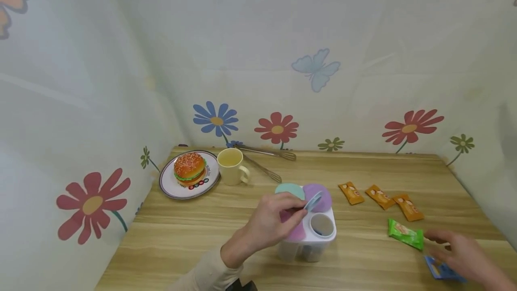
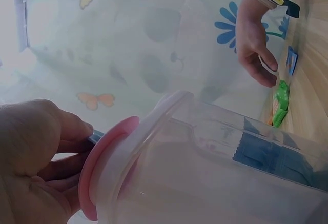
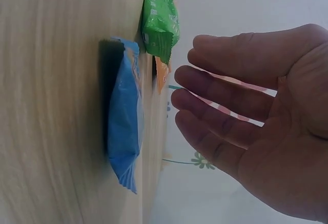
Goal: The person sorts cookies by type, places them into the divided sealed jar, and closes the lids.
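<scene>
My left hand [image 1: 266,221] pinches a light blue round lid [image 1: 313,201] on edge between thumb and fingers, above a clear container [image 1: 291,251] with a white top. Its front right round opening [image 1: 322,225] is uncovered; teal [image 1: 290,189], purple [image 1: 322,202] and pink [image 1: 298,232] lids cover the others. Through the clear wall, in the left wrist view, blue packets [image 2: 271,155] show inside. My right hand [image 1: 464,253] hovers with relaxed fingers over a blue snack packet [image 3: 124,121] on the table, holding nothing. Just beyond its fingertips lies a green packet [image 1: 405,233].
Several orange packets [image 1: 379,196] lie at the right, behind the green one. Back left are a plate [image 1: 167,178] with a toy burger [image 1: 190,167], a yellow mug [image 1: 230,169] and two whisks [image 1: 264,169]. A flowered cloth [image 1: 258,75] hangs around the wooden table [image 1: 194,237].
</scene>
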Tool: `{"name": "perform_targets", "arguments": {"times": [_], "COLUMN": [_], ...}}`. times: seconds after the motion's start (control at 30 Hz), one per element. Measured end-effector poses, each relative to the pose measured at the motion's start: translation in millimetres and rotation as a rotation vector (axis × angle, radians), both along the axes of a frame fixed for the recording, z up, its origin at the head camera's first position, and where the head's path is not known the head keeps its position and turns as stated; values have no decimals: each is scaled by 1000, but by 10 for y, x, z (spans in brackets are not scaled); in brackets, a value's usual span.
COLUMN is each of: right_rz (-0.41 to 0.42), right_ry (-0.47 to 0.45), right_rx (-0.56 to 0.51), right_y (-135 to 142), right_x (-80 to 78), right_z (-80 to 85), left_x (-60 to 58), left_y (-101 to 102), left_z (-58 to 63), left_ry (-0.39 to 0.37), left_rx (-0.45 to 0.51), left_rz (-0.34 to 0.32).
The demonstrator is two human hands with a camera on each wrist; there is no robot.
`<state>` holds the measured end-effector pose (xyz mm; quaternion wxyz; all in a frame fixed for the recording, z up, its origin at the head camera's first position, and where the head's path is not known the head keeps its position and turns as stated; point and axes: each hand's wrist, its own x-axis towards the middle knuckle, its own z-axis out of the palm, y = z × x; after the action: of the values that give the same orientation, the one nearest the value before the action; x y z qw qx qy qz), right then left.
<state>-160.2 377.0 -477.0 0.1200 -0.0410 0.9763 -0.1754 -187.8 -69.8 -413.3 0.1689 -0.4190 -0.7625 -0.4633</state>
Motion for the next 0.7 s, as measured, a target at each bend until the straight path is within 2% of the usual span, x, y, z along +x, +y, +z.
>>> {"name": "perform_targets", "arguments": {"times": [0.3,0.7], "right_rz": [28,14], "right_ry": [-76,-117], "right_rx": [34,46], "right_y": [76,95], "right_x": [0,17], "right_z": [-40,-165], "left_x": [-7,-9], "left_y": [-2,-10], "left_z": [-29,-44], "left_ry": [7,0], "left_rx": [-4,-7], "left_rz": [6,6]}}
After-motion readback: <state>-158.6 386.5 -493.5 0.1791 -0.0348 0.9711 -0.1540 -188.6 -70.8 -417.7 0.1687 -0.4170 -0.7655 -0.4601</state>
